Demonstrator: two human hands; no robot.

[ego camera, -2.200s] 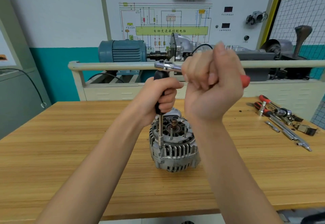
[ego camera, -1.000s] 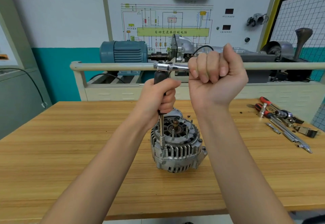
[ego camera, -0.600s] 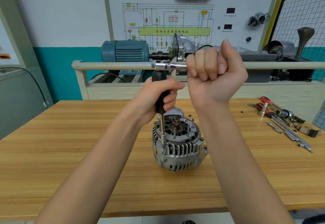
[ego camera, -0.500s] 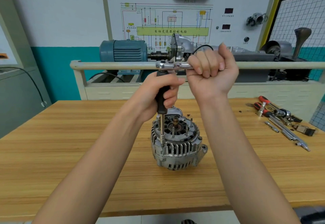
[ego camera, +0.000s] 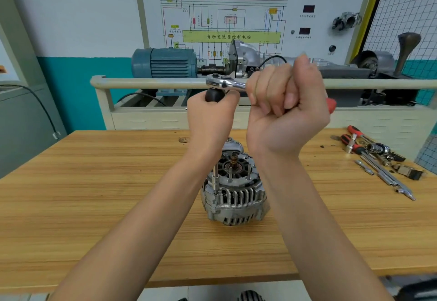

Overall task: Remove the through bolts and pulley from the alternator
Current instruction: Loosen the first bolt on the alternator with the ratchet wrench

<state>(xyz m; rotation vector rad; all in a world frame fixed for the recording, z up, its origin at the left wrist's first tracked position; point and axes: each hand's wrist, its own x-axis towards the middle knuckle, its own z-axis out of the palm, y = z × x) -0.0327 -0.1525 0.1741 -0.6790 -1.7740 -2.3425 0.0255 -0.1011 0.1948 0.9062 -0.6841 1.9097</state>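
Observation:
A silver alternator [ego camera: 234, 196] stands shaft-up in the middle of the wooden table [ego camera: 94, 194]. Three through bolts stick up from its top face around the shaft [ego camera: 234, 160]. A long thin extension bar [ego camera: 215, 177] rises from its left rim, with a socket on a bolt there. My left hand [ego camera: 210, 121] grips the black handle [ego camera: 212, 94] at the top of that bar. On top of the handle sits the chrome ratchet [ego camera: 224, 83]. My right hand [ego camera: 286, 106] grips its red-tipped handle [ego camera: 332, 105], which points to the right.
Loose tools [ego camera: 376, 159] lie at the table's right end: red-handled ratchets, extension bars, sockets. Behind the table runs a beige rail [ego camera: 146, 82] in front of a training bench with a blue motor [ego camera: 165, 63] and a wiring board.
My right hand has swung the ratchet handle back and forth and now sits a little further right, so the red tip shows again. The alternator has turned slightly on the table.

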